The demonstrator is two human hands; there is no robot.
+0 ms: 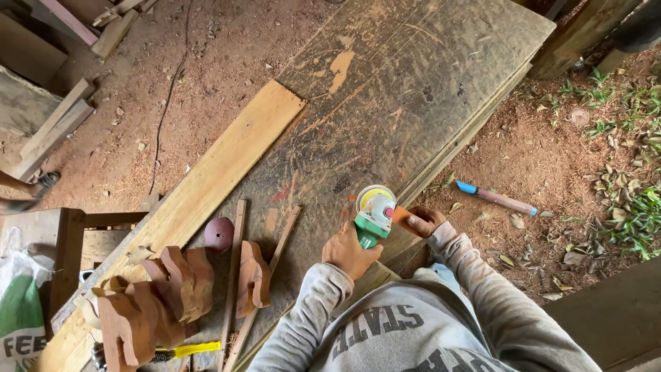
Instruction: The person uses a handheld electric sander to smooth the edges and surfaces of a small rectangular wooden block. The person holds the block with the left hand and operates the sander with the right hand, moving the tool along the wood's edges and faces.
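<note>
Outdoors, on a worn board [413,83] laid over red dirt [523,151], a green grinder [372,215] is clasped by the left hand [350,249] while its orange side handle [405,219] is gripped by the right hand [427,220], near carved wood pieces [165,296] and a sack [17,310] whose contents cannot be told.

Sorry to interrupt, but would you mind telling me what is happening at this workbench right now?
A person in a grey sweatshirt holds a green and white angle grinder over a worn wooden board. The left hand grips its body and the right hand holds its orange side handle. Carved reddish wooden pieces lie to the left, beside a round sanding disc and a pale plank.
</note>
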